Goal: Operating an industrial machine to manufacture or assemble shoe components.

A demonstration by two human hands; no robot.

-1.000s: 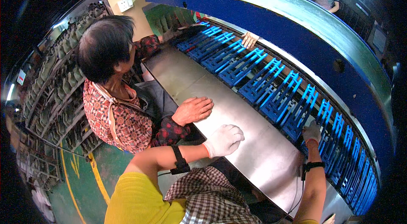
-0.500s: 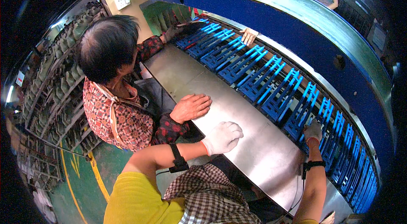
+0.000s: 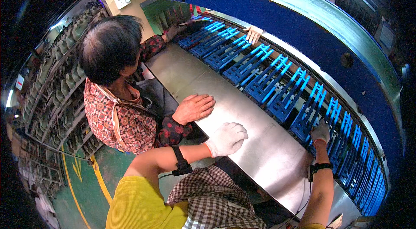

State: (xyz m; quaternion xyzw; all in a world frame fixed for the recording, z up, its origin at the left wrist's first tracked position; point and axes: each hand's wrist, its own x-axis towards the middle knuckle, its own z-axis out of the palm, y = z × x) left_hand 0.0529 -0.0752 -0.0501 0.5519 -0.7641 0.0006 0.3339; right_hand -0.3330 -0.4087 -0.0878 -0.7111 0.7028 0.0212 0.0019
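Note:
My left hand (image 3: 227, 139), in a white knitted glove, rests on the bare metal table (image 3: 253, 142) with its fingers curled under. Nothing shows in it. Farther right, my gloved right hand (image 3: 320, 133) reaches in among the blue racks (image 3: 304, 121). Its fingers are bent around the bars of one rack, and their tips are partly hidden in shadow. These racks are flat blue frames with long prongs, standing in a curved row along the table's far side. A co-worker's bare hand (image 3: 194, 108) lies flat on the metal to the left of mine.
At my left sits a co-worker in a patterned top (image 3: 119, 116), the other arm reaching to the row's far end. Another person's hand (image 3: 253, 34) rests on the rail behind the racks. A blue overhead beam (image 3: 277, 14) arches above. Shelves of shoe-shaped forms (image 3: 60, 73) stand far left.
My hands and the co-worker's hands keep nearly the same places, and the racks look unmoved. The whole view has shifted slightly. A person in the far background appears a little farther left.

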